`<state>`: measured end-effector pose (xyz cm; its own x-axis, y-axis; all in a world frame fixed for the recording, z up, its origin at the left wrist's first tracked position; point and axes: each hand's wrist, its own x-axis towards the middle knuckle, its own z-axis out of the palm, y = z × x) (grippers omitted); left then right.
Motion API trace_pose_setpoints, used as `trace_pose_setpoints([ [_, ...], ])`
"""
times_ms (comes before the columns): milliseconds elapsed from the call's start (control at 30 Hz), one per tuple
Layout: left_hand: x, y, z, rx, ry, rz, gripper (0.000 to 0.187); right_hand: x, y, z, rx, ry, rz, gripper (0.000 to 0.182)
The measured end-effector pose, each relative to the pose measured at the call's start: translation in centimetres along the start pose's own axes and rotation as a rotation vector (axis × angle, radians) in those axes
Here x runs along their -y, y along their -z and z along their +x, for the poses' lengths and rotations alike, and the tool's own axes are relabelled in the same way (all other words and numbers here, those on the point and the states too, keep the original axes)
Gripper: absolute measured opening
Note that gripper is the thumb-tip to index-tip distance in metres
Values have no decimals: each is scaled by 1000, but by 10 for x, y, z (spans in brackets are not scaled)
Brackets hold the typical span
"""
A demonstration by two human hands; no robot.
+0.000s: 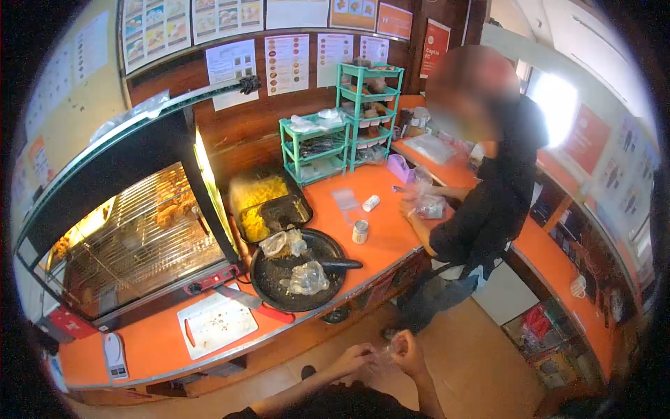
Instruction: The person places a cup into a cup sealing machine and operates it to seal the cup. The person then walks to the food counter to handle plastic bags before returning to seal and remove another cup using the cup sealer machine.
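Observation:
Low in the view, in front of my body, a thin clear plastic piece (382, 364) stretches between my two hands. My left hand (354, 360) has its fingers closed on one side of it. On the other side my right hand (407, 354) is raised, fingers curled around the plastic. Both hands are over the floor, away from the orange counter (335, 188). On that counter, a round black pan (269, 286) holds crumpled plastic gloves or bags (307, 278) and a black-handled utensil (340, 265).
A co-worker (488, 181) in black stands at the counter's right, handling a plastic bag. A knife (241, 298) and cutting board (218, 322) lie near the front edge, beside a glass food warmer (132, 244). Green racks (314, 146) stand at the back.

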<state>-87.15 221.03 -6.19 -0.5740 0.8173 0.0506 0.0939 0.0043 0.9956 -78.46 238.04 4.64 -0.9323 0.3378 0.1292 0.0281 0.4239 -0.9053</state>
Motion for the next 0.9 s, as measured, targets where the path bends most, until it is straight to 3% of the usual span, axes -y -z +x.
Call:
trace_pose_setpoints([
  [33,-38,-3,-5,-32,64,-232,23,-29,-4,0,158,-118,194,23],
  [67,-58,-4,-5,-34,72,-238,23,-17,-7,0,163,-126,194,23],
  [133,-82,-4,-5,-99,43,206,16,6,-17,4,85,180,23,22],
  [167,-83,0,-3,-101,52,202,16,6,-16,1,119,-8,132,20],
  [267,-88,14,-2,-38,-7,436,24,3,-8,0,159,-1,88,19],
  [333,-101,17,-6,-280,206,443,26,9,4,1,182,-26,31,20],
  [400,-106,28,-5,-246,187,417,20,16,7,7,203,-45,-23,20],
  [467,-115,28,-5,-329,13,429,24,20,4,15,181,100,-99,21],
  [500,-119,27,-4,-330,12,432,24,24,4,18,180,103,-96,21],
  [567,-123,27,0,-375,-304,391,40,37,3,22,180,-24,-45,21],
  [633,-121,31,6,-283,-365,350,41,50,0,24,171,7,-57,22],
  [700,-125,33,3,-190,-422,306,42,55,-2,25,164,36,-70,23],
  [767,-131,37,-4,-177,-247,278,30,57,-2,29,214,73,52,25],
  [900,-116,46,-2,-169,-254,319,19,45,6,36,237,45,28,27],
])
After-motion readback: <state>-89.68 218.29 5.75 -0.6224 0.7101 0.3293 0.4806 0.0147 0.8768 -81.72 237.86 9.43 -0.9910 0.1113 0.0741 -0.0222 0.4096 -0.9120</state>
